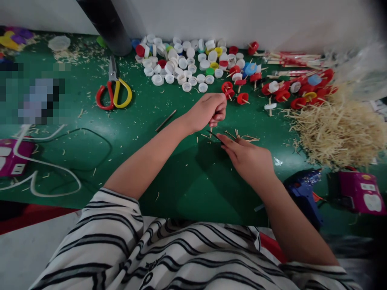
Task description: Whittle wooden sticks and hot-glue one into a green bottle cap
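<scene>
Head view | left hand clenched on small stick | right hand pinching thin dark blade just below it

A thin dark stick lies slanted, low over the green mat, between both hands.

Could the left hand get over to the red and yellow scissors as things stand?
Probably yes: the left hand is closed on something small, but only bare green mat and a loose stick lie before the scissors.
</scene>
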Available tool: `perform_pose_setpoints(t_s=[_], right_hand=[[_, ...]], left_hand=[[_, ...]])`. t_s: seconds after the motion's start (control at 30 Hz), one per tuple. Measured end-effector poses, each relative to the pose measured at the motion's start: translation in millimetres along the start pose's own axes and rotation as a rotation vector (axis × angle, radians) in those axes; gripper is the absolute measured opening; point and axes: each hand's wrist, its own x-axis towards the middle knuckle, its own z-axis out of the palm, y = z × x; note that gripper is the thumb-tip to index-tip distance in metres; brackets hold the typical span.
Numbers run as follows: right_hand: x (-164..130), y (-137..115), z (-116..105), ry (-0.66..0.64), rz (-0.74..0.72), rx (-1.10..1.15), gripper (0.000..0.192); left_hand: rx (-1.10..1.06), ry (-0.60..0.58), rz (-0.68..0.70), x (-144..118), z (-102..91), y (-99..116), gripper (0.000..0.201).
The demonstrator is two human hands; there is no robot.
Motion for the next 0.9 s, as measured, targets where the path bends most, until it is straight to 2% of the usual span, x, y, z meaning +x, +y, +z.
perform_pose_setpoints(t_s=[0.27,0.47,0.63,0.77,0.9], right_hand=[[-4.3,-5.9,-4.5,-0.051,0.027,-0.010,0.047],[-11.6,2.9,-2.9,-0.062,0.012,0.045,0.046],[-11.0,7.7,-1.2,0.005,-0.008,0.109,0.045],[-4.8,4.0,-1.9,0.064,0.010,0.060,0.045],[-1.1,1.7,-2.8,0.005,0.007,0.007,0.047]], left_hand=[[0.083,0.004,0.044,0.3,0.5,-2.0,0.043],[0.017,0.008,0.033,3.8,-3.6,-3.6,0.044],[-0.030,0.031,-0.012,3.5,-2.4,-3.3,0.043],[0.067,0.034,0.036,2.7,-0.6,-3.7,0.041],[0.095,0.003,0.091,3.6,-1.6,-6.0,0.038]])
